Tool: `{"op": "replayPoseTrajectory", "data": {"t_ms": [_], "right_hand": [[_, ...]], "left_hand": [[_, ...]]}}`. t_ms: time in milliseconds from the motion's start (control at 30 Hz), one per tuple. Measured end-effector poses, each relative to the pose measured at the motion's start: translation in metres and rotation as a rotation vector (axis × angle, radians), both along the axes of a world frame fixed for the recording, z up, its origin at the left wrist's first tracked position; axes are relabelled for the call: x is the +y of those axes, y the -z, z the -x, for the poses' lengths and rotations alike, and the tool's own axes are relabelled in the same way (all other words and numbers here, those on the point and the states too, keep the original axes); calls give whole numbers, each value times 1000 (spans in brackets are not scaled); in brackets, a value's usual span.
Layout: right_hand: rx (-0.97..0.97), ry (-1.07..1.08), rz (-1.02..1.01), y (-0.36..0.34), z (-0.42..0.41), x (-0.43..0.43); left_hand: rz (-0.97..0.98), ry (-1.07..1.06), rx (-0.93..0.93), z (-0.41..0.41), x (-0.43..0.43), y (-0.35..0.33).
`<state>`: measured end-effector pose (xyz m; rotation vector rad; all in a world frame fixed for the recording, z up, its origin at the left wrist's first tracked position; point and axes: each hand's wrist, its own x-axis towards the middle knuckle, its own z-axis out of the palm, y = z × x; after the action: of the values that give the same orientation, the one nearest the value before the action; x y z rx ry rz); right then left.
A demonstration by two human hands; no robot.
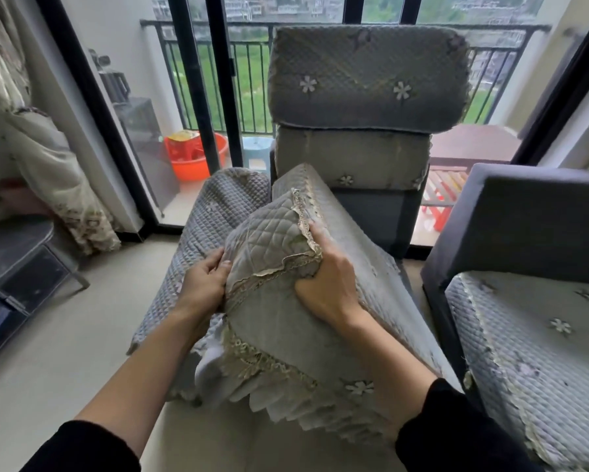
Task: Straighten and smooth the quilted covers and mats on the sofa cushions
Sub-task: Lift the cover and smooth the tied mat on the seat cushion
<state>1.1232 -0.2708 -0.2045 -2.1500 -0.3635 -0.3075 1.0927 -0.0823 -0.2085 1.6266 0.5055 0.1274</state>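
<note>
- Left hand [202, 284] grips the left edge of the quilted cover [269, 233], fingers curled into the fabric.
- Right hand [330, 284] clutches the same cover at its folded-back lace edge [306, 233], fingers tucked under the flap, thumb pressed into the cloth.
- Cover sits bunched over the upper end of a long cushion [337, 335], held tilted between both hands at centre of view; lace fringe hangs off the near end.
- Loose quilted mat [214, 212] draped just left of the cushion, touching it.
- Behind: top cushion [368, 76] stacked on lower cushion [351, 158], both covered.
- Right: second mat [531, 335] lies on the sofa seat, dark backrest [524, 216] above it.
- Far left: curtain [47, 172]; orange basin [197, 158] out on the balcony behind the glass door.
</note>
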Motion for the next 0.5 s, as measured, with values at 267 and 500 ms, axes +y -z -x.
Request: {"op": "replayPoseTrajectory", "data": {"t_ms": [267, 500], "right_hand": [[-143, 252, -93, -101, -60, -52], [-77, 155, -71, -144, -152, -55]], "left_hand": [[361, 29, -130, -6, -72, -55], [402, 253, -118, -41, -90, -100]]}}
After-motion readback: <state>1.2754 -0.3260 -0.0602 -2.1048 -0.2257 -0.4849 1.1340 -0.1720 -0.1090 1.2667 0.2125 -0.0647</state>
